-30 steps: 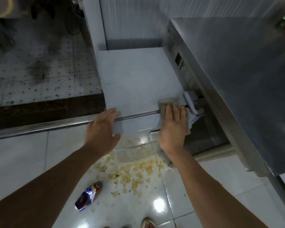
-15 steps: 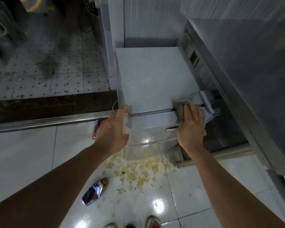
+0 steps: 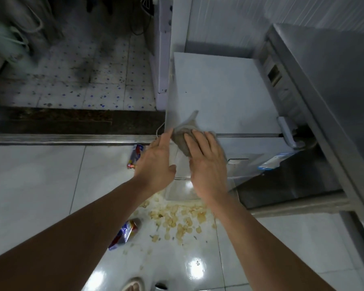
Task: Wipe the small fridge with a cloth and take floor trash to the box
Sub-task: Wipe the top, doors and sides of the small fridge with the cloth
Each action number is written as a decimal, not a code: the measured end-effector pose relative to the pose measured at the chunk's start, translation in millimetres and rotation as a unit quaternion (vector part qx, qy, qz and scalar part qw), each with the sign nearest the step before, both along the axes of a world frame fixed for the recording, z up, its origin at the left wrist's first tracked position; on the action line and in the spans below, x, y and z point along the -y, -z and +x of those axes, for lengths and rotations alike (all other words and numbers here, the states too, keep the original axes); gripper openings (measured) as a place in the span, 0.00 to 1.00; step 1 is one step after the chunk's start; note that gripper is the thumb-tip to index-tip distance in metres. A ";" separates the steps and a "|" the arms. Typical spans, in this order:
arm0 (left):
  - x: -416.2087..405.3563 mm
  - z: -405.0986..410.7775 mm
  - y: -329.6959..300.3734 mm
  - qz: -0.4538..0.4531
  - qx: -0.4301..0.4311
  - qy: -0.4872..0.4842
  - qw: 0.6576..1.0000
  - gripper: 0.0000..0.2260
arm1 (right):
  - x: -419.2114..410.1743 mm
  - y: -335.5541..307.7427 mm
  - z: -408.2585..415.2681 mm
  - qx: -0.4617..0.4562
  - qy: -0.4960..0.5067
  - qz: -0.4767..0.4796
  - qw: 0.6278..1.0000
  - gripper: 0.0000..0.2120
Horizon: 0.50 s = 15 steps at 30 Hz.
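Floor tiles (image 3: 36, 185), glossy and white, fill the area left of the small fridge (image 3: 219, 91), and beyond a metal threshold strip (image 3: 61, 141) lies a dirtier speckled floor. A snack wrapper (image 3: 136, 155) lies on the tiles just left of the fridge's front corner, partly hidden behind the left hand (image 3: 156, 164). A second wrapper (image 3: 124, 234), shiny blue and red, lies on the floor in front of the fridge and to its left, near a scatter of spilled chips (image 3: 177, 217) that spreads along the fridge's base.

The left hand is at the fridge's front left corner with fingers straight and together, its fingertips at the edge of the cloth (image 3: 184, 137); whether they actually touch it cannot be told. The cloth, grey-brown and bunched, sits on the front left corner of the fridge's top, one pointed flap lying further back on the lid. The right hand (image 3: 206, 164) lies flat on the cloth, fingers straight and slightly spread, pressing it down over the front edge.

Right of the fridge and touching or nearly touching its side stands a steel worktop (image 3: 334, 91), its front face running down beside the fridge. A pale plastic piece (image 3: 286, 131) is at the fridge's front right corner. At the bottom edge, in front of the fridge, a sandalled foot (image 3: 132, 286) shows on the tiles.
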State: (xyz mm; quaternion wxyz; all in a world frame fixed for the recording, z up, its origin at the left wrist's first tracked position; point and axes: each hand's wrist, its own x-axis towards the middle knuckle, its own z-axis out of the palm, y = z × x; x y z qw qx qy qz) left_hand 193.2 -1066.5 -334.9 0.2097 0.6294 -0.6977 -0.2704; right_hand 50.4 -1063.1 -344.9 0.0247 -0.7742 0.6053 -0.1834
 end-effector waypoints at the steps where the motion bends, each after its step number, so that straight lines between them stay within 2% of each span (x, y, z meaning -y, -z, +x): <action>1: -3.1 -4.7 1.7 -0.008 0.000 -0.009 1.000 0.41 | 1.1 4.3 -9.6 -0.016 0.001 -0.018 1.000 0.22; 4: -13.4 -20.4 5.1 -0.056 0.012 -0.033 0.998 0.40 | 3.3 13.4 -51.8 -0.058 0.031 -0.022 0.998 0.26; 7: -20.1 -39.0 6.4 -0.117 0.062 -0.030 0.991 0.37 | 6.8 14.8 -101.2 -0.114 0.050 -0.015 0.992 0.28; 11: -18.3 -66.1 10.9 -0.166 0.129 -0.019 0.978 0.32 | 6.8 16.3 -104.1 -0.031 0.104 -0.097 0.989 0.23; 15: -14.9 -77.9 24.3 -0.213 0.128 -0.067 0.966 0.26 | 8.9 29.0 -86.3 0.007 0.057 -0.163 0.985 0.23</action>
